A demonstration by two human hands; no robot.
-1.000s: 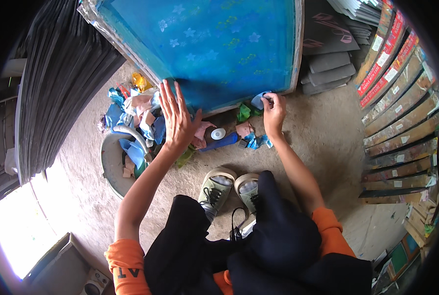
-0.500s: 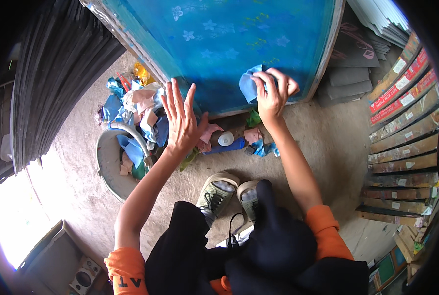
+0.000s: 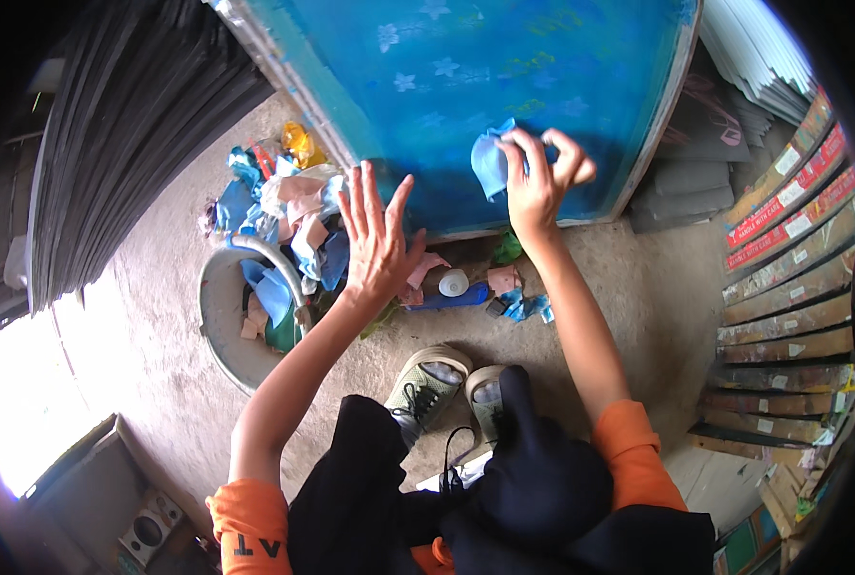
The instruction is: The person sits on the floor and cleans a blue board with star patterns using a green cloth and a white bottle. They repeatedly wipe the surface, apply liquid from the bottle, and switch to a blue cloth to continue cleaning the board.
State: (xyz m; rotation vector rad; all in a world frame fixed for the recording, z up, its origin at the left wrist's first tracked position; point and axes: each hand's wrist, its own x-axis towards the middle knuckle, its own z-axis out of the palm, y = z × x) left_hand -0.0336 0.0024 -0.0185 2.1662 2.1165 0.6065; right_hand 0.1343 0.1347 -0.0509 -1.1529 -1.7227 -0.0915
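A large framed blue panel (image 3: 422,120), printed with pale flower shapes, rises in front of me. My right hand (image 3: 535,196) pinches a piece of light blue cloth (image 3: 488,168) at the panel's lower part, with the other fingers curled away from it. Whether the cloth presses on the surface is hard to tell. Over at the panel's lower left corner, my left hand (image 3: 377,251) is open, fingers spread, holding nothing. I cannot tell if its fingertips touch the frame. Just below the panel's bottom edge lie a white round cap-like piece (image 3: 453,283) and pink cloth scraps (image 3: 504,280).
A grey bucket (image 3: 218,331) with cloth pieces inside stands at left, beside a heap of coloured rags (image 3: 303,201). Dark sheets (image 3: 130,163) are stacked at far left. Several wooden-edged frames (image 3: 786,316) line the right side. My shoes (image 3: 432,383) are on the floor.
The whole view has shifted slightly, so the panel and bucket appear a little lower and farther right. My right hand still grips the cloth; the left stays spread.
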